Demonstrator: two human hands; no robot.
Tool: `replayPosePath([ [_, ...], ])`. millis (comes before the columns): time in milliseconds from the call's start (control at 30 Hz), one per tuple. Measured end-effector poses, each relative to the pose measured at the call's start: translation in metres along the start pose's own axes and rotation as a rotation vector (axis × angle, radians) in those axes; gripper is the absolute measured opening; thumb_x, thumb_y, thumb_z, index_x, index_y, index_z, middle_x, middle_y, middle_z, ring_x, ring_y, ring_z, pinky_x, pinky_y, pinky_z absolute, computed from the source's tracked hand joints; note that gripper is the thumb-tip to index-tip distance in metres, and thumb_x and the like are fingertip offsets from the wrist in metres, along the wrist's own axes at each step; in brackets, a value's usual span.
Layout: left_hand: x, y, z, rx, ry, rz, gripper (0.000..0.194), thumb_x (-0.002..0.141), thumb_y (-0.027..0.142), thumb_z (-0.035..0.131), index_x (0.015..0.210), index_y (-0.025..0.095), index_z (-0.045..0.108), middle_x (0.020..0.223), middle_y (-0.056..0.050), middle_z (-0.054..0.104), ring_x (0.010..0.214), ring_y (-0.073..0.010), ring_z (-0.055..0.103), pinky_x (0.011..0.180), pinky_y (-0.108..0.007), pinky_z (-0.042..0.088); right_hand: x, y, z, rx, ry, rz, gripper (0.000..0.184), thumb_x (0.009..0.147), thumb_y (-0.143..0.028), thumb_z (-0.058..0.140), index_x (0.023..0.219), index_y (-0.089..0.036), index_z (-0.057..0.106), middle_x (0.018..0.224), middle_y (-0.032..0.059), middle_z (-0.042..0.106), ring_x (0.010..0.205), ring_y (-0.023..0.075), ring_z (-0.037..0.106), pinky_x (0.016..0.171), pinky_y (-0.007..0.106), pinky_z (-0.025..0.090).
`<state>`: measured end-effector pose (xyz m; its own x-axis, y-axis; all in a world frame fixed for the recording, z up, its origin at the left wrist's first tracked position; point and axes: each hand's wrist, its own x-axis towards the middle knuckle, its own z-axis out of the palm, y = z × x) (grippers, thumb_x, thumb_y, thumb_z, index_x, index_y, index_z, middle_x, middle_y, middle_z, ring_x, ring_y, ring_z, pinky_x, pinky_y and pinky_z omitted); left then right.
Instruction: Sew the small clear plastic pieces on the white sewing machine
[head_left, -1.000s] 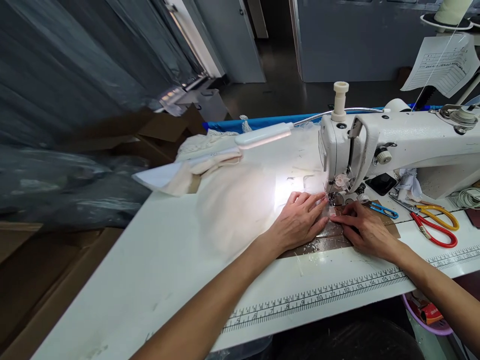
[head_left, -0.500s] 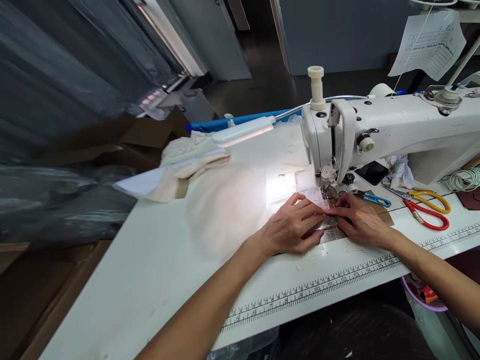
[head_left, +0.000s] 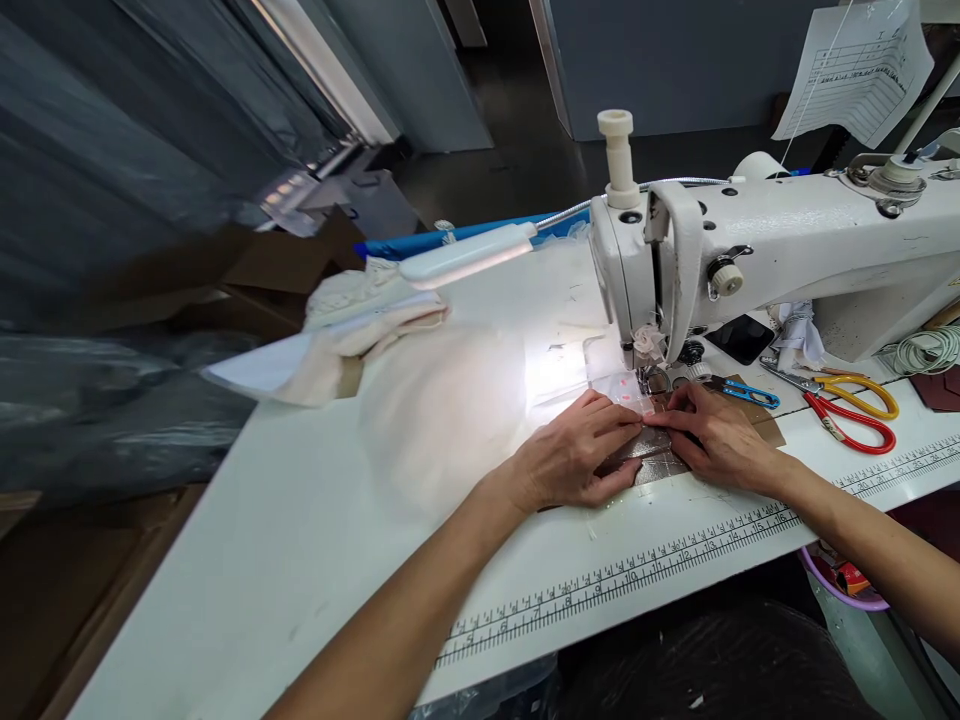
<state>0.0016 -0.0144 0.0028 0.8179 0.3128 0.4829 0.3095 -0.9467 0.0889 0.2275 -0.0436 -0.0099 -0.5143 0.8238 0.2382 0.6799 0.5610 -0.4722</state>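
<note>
My left hand (head_left: 574, 450) lies left of the needle area with its fingers curled together on thin pale fabric (head_left: 626, 388) that has small pinkish marks. My right hand (head_left: 709, 435) is just right of it, thumb and fingers closing on the fabric's near edge. Both sets of fingertips almost meet in front of the presser foot (head_left: 651, 380) of the white sewing machine (head_left: 795, 235). Under the hands is a shiny metal plate (head_left: 660, 467). What lies beneath the left palm is hidden.
Right of my hands lie blue thread snips (head_left: 750, 393), red-and-yellow-handled scissors (head_left: 851, 410) and a black phone (head_left: 741, 340). A lamp (head_left: 469, 255) shines from behind. Folded cream cloth (head_left: 330, 370) sits at the table's left edge; a printed ruler (head_left: 630, 580) runs along the front.
The view has shifted slightly, so the scene sits a little further left. Both hands keep nearly the same place and pose at the presser foot.
</note>
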Motion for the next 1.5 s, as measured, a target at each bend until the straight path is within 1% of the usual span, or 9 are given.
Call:
replayPosePath([
  [200,0.001,0.001,-0.001,0.025,-0.034,-0.022,0.022,0.086,0.024,0.049,0.094,0.015,0.068,0.098,-0.009,0.071,0.074,-0.0189,0.059,0.071,-0.037,0.049,0.000,0.000,0.001,-0.013,0.022,-0.004,0.035,0.094,-0.022,0.045,0.120,-0.025,0.070,0.105,0.0101,0.058,0.091,0.0199,0.060,0.083,0.037,0.053],
  [333,0.003,0.002,-0.002,0.073,-0.041,-0.011,0.021,0.084,0.025,0.049,0.090,0.016,0.068,0.093,-0.007,0.071,0.071,-0.0184,0.057,0.072,-0.038,0.046,0.000,-0.001,0.001,-0.036,0.046,-0.023,0.035,0.093,-0.019,0.047,0.119,-0.023,0.071,0.102,0.0103,0.059,0.090,0.0206,0.060,0.081,0.038,0.053],
  [433,0.003,0.002,-0.003,0.080,-0.035,-0.023,0.020,0.083,0.024,0.049,0.087,0.016,0.067,0.088,-0.007,0.070,0.073,-0.0191,0.058,0.076,-0.039,0.044,0.000,-0.001,0.002,-0.052,0.057,-0.035,0.035,0.093,-0.018,0.047,0.119,-0.024,0.070,0.103,0.0097,0.060,0.091,0.0204,0.060,0.081,0.038,0.054],
  [600,-0.001,-0.001,-0.003,0.015,-0.092,-0.055,0.022,0.086,0.027,0.048,0.094,0.017,0.066,0.100,-0.008,0.070,0.083,-0.0194,0.062,0.084,-0.041,0.045,0.000,-0.001,0.002,-0.078,0.057,-0.050,0.036,0.093,-0.019,0.046,0.120,-0.023,0.069,0.103,0.0101,0.060,0.089,0.0199,0.061,0.080,0.037,0.054],
  [800,-0.002,-0.002,-0.003,-0.027,-0.115,-0.115,0.025,0.085,0.027,0.050,0.102,0.017,0.066,0.107,-0.008,0.069,0.085,-0.0198,0.063,0.083,-0.040,0.046,0.004,-0.005,0.000,-0.149,0.016,-0.019,0.038,0.093,-0.019,0.044,0.123,-0.023,0.066,0.104,0.0100,0.061,0.083,0.0186,0.060,0.075,0.034,0.053],
  [967,-0.001,-0.002,-0.003,-0.014,-0.125,-0.152,0.029,0.084,0.029,0.050,0.105,0.016,0.065,0.105,-0.009,0.069,0.082,-0.0203,0.060,0.077,-0.038,0.046,0.012,-0.010,-0.006,-0.238,-0.050,0.001,0.041,0.092,-0.017,0.042,0.127,-0.022,0.063,0.100,0.0105,0.061,0.078,0.0184,0.059,0.071,0.032,0.051],
  [1167,0.001,-0.002,-0.004,0.012,-0.173,-0.200,0.034,0.086,0.033,0.047,0.111,0.015,0.063,0.105,-0.009,0.067,0.079,-0.0200,0.057,0.076,-0.039,0.045,0.017,-0.009,-0.010,-0.285,-0.153,0.047,0.042,0.095,-0.021,0.041,0.133,-0.021,0.059,0.101,0.0125,0.063,0.077,0.0198,0.061,0.066,0.032,0.051],
  [1333,0.003,-0.001,-0.003,0.076,-0.206,-0.221,0.037,0.087,0.035,0.047,0.114,0.016,0.062,0.109,-0.010,0.065,0.078,-0.0202,0.055,0.077,-0.040,0.044,0.011,-0.006,-0.010,-0.190,-0.122,0.029,0.040,0.098,-0.026,0.039,0.131,-0.021,0.061,0.107,0.0132,0.062,0.084,0.0204,0.062,0.073,0.034,0.053],
  [1500,0.004,0.000,-0.002,0.124,-0.246,-0.241,0.037,0.087,0.038,0.047,0.110,0.013,0.063,0.111,-0.012,0.063,0.085,-0.0231,0.058,0.077,-0.041,0.045,0.014,-0.011,-0.011,-0.263,-0.153,0.045,0.040,0.097,-0.022,0.039,0.131,-0.020,0.060,0.103,0.0134,0.063,0.077,0.0192,0.060,0.069,0.033,0.052],
])
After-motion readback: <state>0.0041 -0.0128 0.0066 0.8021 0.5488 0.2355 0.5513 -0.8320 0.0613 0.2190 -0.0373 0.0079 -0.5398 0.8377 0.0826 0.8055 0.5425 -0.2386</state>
